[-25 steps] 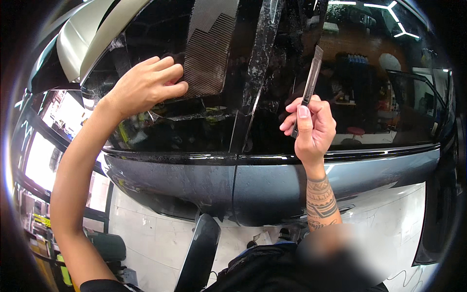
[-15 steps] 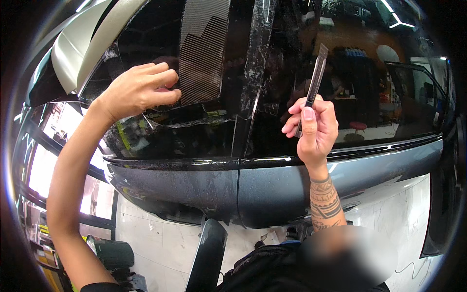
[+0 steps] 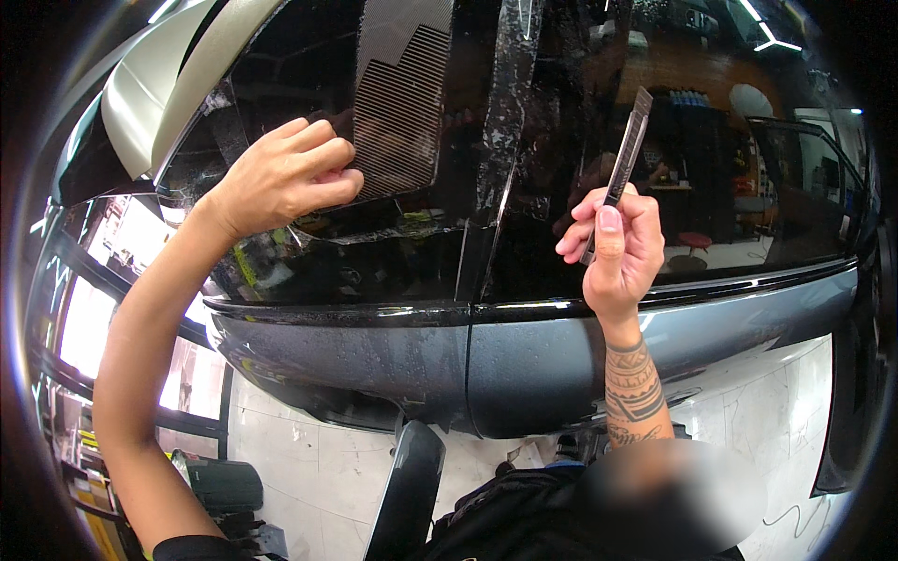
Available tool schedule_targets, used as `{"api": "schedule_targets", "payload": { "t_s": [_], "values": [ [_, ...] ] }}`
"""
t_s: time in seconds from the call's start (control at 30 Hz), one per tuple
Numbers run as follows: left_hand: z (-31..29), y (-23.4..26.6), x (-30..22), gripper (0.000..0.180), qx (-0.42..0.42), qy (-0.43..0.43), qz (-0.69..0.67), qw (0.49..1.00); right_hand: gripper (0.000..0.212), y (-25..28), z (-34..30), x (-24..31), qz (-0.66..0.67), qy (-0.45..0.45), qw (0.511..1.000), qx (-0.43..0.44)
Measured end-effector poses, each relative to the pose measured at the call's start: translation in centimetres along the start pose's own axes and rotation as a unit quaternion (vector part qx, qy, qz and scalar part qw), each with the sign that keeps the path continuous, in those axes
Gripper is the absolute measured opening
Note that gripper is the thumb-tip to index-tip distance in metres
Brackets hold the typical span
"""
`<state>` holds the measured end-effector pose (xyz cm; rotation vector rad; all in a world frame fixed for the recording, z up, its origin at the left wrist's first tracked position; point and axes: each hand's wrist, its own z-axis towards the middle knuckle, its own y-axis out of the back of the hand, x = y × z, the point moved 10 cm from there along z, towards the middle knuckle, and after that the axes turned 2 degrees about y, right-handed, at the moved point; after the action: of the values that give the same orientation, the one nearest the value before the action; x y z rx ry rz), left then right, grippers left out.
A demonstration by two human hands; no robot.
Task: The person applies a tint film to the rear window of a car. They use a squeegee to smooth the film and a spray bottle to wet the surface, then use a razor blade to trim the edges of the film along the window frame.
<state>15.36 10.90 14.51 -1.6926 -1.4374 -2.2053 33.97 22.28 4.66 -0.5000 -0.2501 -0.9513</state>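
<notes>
My right hand (image 3: 625, 245) holds a slim snap-off utility knife (image 3: 629, 140), its blade pointing up and away in front of the dark car glass. The blade appears clear of the glass. Further left, my left hand (image 3: 285, 178) has its fingers curled and pinched together beside a grey striped patch (image 3: 402, 117) on the glass. Whatever the left fingertips hold, if anything, is hidden. Below that hand, a ragged pale film edge (image 3: 393, 236) runs across the wet dark window.
Under the glass lies the grey-blue car body (image 3: 393, 365), beaded with water. A pale raised panel (image 3: 140, 103) stands at the far left. Below are a dark bin (image 3: 223, 484) and a black upright part (image 3: 407, 481) on the tiled floor (image 3: 309, 467). Reflections cover the glass.
The view has shifted slightly, and both hands appear a little further right in it. My right hand keeps its grip on the knife; the left fingers stay pinched.
</notes>
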Motion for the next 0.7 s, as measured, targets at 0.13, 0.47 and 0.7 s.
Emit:
{"api": "schedule_targets", "payload": {
  "t_s": [0.13,0.47,0.7],
  "values": [
    [-0.5,0.0,0.1,0.023,-0.009,0.02,-0.013,1.0,0.02,-0.2,0.0,0.0,-0.026,0.004,1.0,0.015],
    [-6.0,0.6,1.7,0.021,-0.218,0.378,-0.127,0.891,0.02,-0.3,0.0,0.1,-0.02,0.011,1.0,0.02],
    [-5.0,0.5,0.5,0.021,-0.23,0.46,-0.139,0.846,0.02,-0.1,-0.2,-0.1,-0.033,0.016,0.999,0.023]
  ]
}}
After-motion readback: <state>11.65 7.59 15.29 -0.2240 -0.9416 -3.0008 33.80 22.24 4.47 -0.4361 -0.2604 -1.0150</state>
